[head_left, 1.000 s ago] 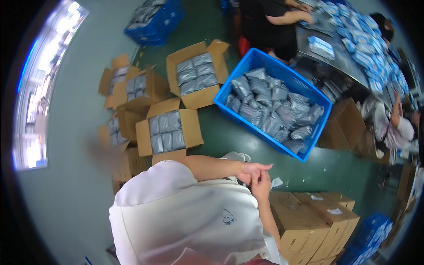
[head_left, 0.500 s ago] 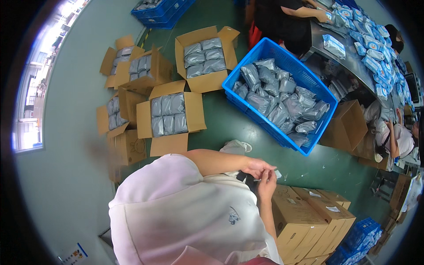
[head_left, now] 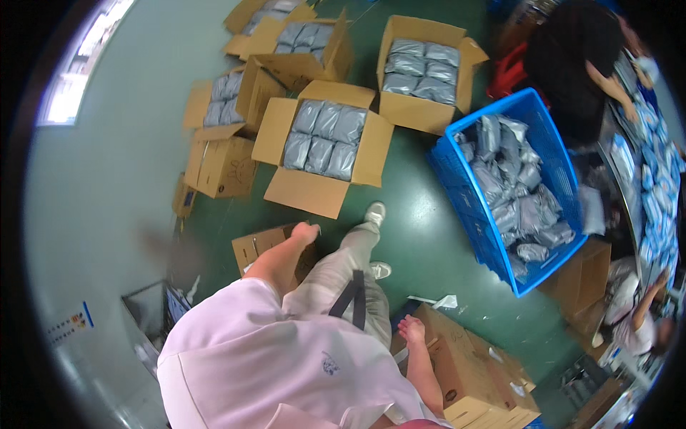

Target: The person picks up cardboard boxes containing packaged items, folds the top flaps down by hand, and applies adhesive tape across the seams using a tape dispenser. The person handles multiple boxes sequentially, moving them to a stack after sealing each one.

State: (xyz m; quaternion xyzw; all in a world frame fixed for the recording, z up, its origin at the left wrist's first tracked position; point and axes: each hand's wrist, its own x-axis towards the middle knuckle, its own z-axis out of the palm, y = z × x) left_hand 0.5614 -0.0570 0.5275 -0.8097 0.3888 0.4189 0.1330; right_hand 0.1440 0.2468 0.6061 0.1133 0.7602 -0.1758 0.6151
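My left hand reaches down over a closed cardboard box beside my legs. Its fingers are curled at the upper edge of that box, and whatever they may hold is too small to make out. My right hand hangs lower right with its fingers loosely apart and nothing visible in them. Beneath it stand stacked cardboard boxes. Just ahead is an open cardboard box filled with grey plastic-wrapped packets.
More open boxes of grey packets stand ahead. A blue plastic crate of loose grey packets is at right. Beyond it, people work at a table with blue-and-white packs. White scraps lie on the green floor.
My hands were together at a small white item; now they are apart. The left moved out to the low box, the right toward the stacked boxes. The view has shifted, showing my legs.
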